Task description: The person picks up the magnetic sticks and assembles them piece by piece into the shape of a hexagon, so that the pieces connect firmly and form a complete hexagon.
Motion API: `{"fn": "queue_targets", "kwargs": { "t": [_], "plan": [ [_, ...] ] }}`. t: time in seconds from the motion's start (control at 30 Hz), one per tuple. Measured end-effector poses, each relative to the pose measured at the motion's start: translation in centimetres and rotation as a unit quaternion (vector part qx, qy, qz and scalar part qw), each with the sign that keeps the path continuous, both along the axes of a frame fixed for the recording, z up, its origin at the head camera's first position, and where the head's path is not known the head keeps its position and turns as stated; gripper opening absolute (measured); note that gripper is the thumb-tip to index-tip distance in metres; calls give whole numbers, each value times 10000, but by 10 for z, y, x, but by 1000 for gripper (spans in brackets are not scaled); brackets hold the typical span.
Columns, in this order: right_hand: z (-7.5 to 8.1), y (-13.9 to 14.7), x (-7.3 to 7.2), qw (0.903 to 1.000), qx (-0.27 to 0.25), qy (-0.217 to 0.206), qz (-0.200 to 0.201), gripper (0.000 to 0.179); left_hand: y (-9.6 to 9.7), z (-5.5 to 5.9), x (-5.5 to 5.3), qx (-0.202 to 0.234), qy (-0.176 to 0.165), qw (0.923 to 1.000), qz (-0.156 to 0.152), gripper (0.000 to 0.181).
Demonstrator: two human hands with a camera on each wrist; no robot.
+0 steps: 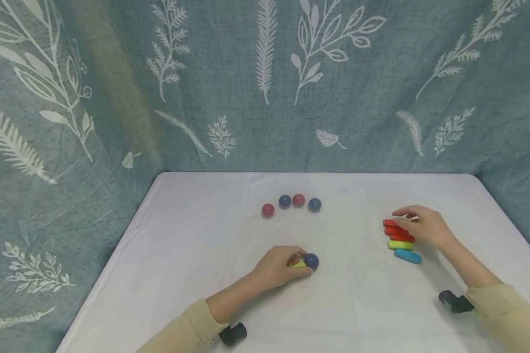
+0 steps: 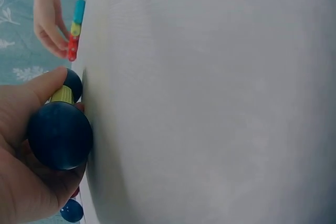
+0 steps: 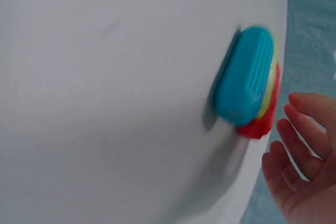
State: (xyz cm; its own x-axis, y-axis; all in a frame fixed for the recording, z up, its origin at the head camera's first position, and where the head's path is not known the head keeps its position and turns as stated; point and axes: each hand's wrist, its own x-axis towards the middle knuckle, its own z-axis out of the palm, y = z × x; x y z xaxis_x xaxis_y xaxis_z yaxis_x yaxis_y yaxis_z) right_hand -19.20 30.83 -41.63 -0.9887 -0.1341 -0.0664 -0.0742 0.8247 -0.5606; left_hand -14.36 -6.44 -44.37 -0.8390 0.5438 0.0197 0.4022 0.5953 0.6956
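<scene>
My left hand (image 1: pixel 277 267) holds a short yellow rod (image 2: pixel 63 94) between thumb and fingers, low over the white table. At the rod's near end in the left wrist view is a dark blue ball (image 2: pixel 60 136); a second blue ball (image 2: pixel 74 83) shows at its far end, partly hidden by the thumb. My right hand (image 1: pixel 425 226) hovers at the red rods (image 1: pixel 395 231), fingers loosely bent with nothing visible between them. Below those red rods, a yellow rod (image 1: pixel 400 245) and a light blue rod (image 1: pixel 408 256) lie side by side.
Toward the back of the white table (image 1: pixel 194 230) sit two red balls, one at the left (image 1: pixel 268 211), and two dark blue balls, one at the right (image 1: pixel 315 205). A green leaf-patterned cloth (image 1: pixel 247 132) hangs behind the table. Each wrist carries a dark camera.
</scene>
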Motion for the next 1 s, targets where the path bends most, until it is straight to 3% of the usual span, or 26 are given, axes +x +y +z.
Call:
{"fn": "queue_targets", "kwargs": {
  "t": [0.4,0.6,0.8,1.0],
  "plan": [
    [-13,8,-11,9985,-223,-490,-76,42,-1,-3,2,59,21,10000,26,40],
    [-10,-7,-13,9992,-258,-287,-47,42,-1,-4,1,53,48,10000,44,40],
    [-5,-44,-1,9962,-628,120,590,34,-1,-4,1,55,-4,9999,100,40],
    [-13,-74,13,9856,-890,279,1409,24,0,-3,2,40,-1,9999,125,39]
  ]
}}
